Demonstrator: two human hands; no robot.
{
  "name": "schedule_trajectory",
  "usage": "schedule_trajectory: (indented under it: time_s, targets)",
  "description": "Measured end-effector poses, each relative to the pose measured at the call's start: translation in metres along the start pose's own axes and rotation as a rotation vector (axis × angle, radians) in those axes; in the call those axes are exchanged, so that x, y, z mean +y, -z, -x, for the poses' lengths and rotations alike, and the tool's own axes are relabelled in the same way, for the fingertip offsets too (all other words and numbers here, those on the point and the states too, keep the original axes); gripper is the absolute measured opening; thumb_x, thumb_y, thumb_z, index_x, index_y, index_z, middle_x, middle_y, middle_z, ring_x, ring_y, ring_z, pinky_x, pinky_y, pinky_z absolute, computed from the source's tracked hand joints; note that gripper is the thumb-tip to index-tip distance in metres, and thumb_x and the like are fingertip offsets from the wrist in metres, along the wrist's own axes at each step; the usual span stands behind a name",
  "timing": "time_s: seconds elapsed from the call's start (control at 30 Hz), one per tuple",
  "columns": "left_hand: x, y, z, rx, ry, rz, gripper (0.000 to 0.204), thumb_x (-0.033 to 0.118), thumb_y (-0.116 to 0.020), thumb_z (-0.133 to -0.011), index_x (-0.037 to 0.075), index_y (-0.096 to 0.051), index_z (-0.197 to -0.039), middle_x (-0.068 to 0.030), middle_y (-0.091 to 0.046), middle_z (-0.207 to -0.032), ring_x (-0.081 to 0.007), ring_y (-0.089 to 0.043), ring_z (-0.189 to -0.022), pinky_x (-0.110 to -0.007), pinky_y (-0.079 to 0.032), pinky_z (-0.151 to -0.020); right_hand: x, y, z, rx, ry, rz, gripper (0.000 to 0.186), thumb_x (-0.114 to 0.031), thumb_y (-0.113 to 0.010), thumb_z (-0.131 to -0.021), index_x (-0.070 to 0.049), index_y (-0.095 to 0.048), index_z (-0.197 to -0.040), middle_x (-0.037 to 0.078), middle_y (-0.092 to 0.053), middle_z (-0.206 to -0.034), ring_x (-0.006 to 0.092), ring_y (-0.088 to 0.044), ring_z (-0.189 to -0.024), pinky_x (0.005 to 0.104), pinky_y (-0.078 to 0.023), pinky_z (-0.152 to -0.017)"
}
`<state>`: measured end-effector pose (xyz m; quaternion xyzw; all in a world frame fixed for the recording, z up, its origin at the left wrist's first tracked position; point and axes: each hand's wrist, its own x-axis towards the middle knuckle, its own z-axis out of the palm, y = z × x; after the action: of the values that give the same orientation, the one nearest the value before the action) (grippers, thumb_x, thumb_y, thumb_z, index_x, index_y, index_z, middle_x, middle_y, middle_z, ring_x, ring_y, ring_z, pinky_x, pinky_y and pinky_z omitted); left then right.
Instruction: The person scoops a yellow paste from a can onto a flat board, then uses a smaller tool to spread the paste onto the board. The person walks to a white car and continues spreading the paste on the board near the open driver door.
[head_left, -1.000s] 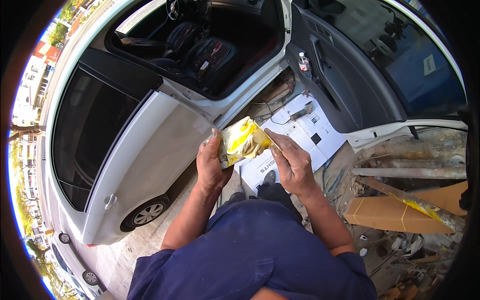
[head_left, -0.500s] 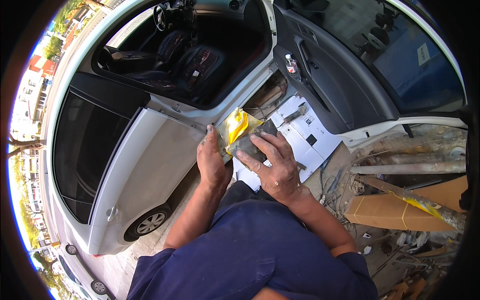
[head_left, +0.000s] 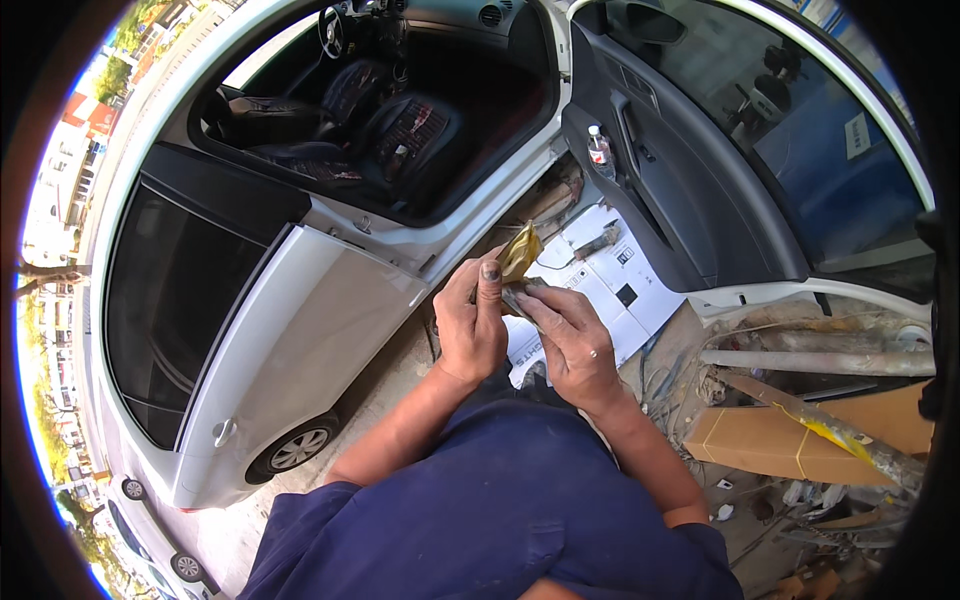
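My left hand (head_left: 472, 320) is closed on a flat plate (head_left: 518, 250) smeared with yellow, putty-like paste, now tilted so that much of it is hidden behind my fingers. My right hand (head_left: 572, 345), just beside it and lower, grips a grey flat piece (head_left: 530, 298) that meets the plate; where exactly the two touch is unclear. Below the hands a white printed cardboard sheet (head_left: 650, 280) lies on the ground, with a dark cylindrical tool (head_left: 597, 243) on it.
A white car's open front door (head_left: 700, 200) stands to the right, a bottle (head_left: 600, 152) in it; its seats (head_left: 410, 140) show inside. The rear door (head_left: 270, 350) is on the left. Long pipes (head_left: 810, 362), brown cardboard (head_left: 750, 435) and scattered debris lie at lower right.
The yellow-smeared plate has turned more edge-on. My left hand has moved right, closer to the right hand; the right hand has drawn its fingers back from across the paste with the grey piece.
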<state>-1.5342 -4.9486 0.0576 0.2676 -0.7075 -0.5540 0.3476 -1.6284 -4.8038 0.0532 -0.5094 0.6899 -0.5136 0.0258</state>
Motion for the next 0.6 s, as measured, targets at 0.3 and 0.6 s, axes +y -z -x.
schedule_trajectory:
  time_s: [0.3, 0.6]
  targets:
    - [-0.013, 0.027, -0.067, 0.042, 0.403, 0.754, 0.042, 0.039, -0.057, -0.119, 0.001, -0.070, -0.104, 0.0008, -0.065, -0.089, -0.0073, -0.057, -0.079, -0.028, -0.051, -0.072, 0.023, 0.020, -0.046, 0.356, -0.418, -0.439, 0.035, -0.001, -0.052, -0.114, 0.007, -0.064, -0.145, 0.019, -0.073, -0.136, 0.0268, -0.071, -0.126, 0.0406, -0.060, -0.106]
    - [-0.048, 0.048, -0.088, -0.064, 0.702, 0.997, 0.040, 0.037, -0.060, -0.116, -0.003, -0.067, -0.119, -0.0155, -0.078, -0.111, -0.0222, -0.078, -0.098, -0.039, -0.064, -0.093, 0.032, -0.013, -0.090, 0.034, 0.015, -0.007, 0.040, 0.002, -0.063, -0.105, 0.003, -0.067, -0.144, 0.025, -0.075, -0.131, 0.0411, -0.076, -0.117, 0.0438, -0.062, -0.100]
